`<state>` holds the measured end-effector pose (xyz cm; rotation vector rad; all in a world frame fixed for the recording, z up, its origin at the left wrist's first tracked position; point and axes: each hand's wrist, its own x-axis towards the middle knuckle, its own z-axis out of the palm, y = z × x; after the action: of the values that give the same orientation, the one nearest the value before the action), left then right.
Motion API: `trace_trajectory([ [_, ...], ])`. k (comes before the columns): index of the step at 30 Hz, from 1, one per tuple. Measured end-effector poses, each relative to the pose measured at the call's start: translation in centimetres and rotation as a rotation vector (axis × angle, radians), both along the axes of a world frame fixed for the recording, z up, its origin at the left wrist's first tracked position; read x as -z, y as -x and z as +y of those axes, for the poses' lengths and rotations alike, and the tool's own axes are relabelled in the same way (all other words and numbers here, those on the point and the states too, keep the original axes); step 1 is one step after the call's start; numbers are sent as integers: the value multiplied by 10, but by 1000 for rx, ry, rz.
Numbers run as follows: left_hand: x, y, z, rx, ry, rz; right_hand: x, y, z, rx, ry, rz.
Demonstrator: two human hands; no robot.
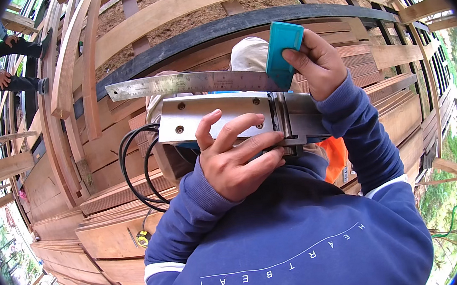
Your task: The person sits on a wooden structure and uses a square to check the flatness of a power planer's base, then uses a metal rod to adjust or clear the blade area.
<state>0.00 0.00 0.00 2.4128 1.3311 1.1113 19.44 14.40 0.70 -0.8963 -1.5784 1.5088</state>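
In my right hand (323, 63) is a try square with a teal handle (284, 45), pinched between thumb and fingers. Its steel blade (189, 83), marked like a ruler, extends to the left, above a power tool that looks like an electric hand planer (211, 113). The planer rests in front of my torso with its flat metal sole and screws facing up. My left hand (241, 158) lies over the near edge of that sole, fingers spread, fingertips close to the cross slot. The planer's underside is hidden.
A black cord (125, 167) loops off the planer's left end. Stacked boards (115, 232) surround me, with a yellow tape measure (143, 239) on them. Long timbers (86, 63) stand out at the upper left. Another person's legs and hands (6, 71) show at the far left.
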Motion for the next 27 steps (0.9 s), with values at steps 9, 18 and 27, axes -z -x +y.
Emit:
trace_trajectory([
  [9,2,-6,3,8,10,-24,-2,-3,2,-7,-14,-33],
  [18,1,-6,3,14,16,-22,2,-3,5,-18,-13,-44],
  [27,1,-6,4,15,15,-26,0,-3,5,-4,8,-54],
])
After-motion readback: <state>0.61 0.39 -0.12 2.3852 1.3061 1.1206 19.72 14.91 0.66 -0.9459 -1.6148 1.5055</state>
